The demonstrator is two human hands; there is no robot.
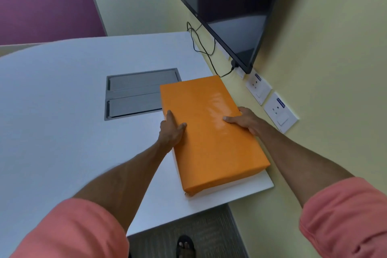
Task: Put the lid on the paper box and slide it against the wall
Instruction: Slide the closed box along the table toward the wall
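The orange lid (211, 132) sits over the paper box, whose white base (222, 188) shows only as a thin strip below the lid's near edge. The box lies on the white table (62, 111) at its right side, close to the yellow wall (324, 58). My left hand (170, 132) grips the lid's left side, thumb on top. My right hand (244, 120) holds the right side, thumb on top, its fingers hidden between box and wall.
A grey recessed cable hatch (134, 94) is set in the table just left of the box. On the wall hang a dark screen (230, 10), a black cable (201, 46) and two white sockets (279, 112). The table's near edge is close to the box.
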